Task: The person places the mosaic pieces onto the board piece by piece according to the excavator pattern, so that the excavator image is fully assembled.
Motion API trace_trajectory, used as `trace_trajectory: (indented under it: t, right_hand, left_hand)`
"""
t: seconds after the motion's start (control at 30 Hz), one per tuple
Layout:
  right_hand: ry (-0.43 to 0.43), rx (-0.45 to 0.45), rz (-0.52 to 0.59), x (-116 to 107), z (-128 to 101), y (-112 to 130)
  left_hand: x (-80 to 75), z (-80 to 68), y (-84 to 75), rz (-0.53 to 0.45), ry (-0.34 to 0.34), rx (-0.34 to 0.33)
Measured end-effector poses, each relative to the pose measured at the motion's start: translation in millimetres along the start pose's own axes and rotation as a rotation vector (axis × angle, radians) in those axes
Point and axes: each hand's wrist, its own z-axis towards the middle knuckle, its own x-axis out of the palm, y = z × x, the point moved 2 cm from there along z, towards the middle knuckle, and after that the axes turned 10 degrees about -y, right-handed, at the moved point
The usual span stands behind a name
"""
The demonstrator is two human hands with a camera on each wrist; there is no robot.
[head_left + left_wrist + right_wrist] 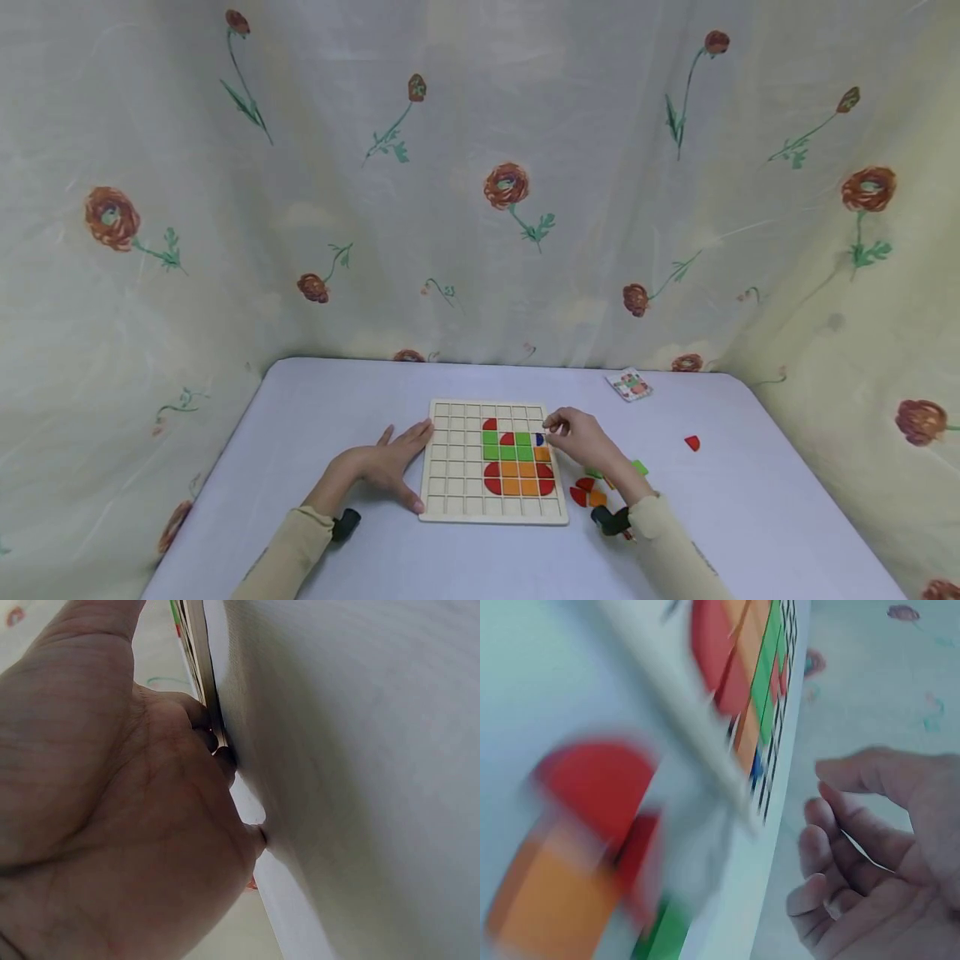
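Note:
A pale gridded board lies on the table, with red, green and orange tiles set in its right half. My left hand is spread along the board's left edge, fingers and thumb touching it; the left wrist view shows its palm close up. Above the board's upper right edge is my right hand, beside a small dark blue piece lying in a cell. In the right wrist view, the fingers of this hand are loosely bent, thumb tip close to the index finger, with no piece visible between them.
Loose red quarter-round pieces, an orange tile and a green tile lie right of the board, partly under the right forearm. A lone red piece lies farther right. Patterned cards lie near the back edge.

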Motion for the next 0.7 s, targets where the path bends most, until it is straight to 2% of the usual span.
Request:
trace_trajectory:
  t: [0.13,0.3,0.5,0.7]
  right_hand:
    - [0.056,0.075,-0.015,-21,-21,-24]
    - [0.086,0.086,-0.022,-36,-41,-52]
    - [0.059,0.062,-0.078,-36,-46,-74]
    - [0.024,0.04,-0.072,-36,-45,-76]
  left_hand:
    - [-0.5,-0.3,0.7,-0.006,0.002,0.0]
    - [-3.2,-1.9,-0.3,-0.014,0.001,0.001]
    - [-4.4,-3.1,-0.5,-0.022,-0.002,0.007]
    - [-2.2,-0.9,-0.4,-0.011,0.007,0.014]
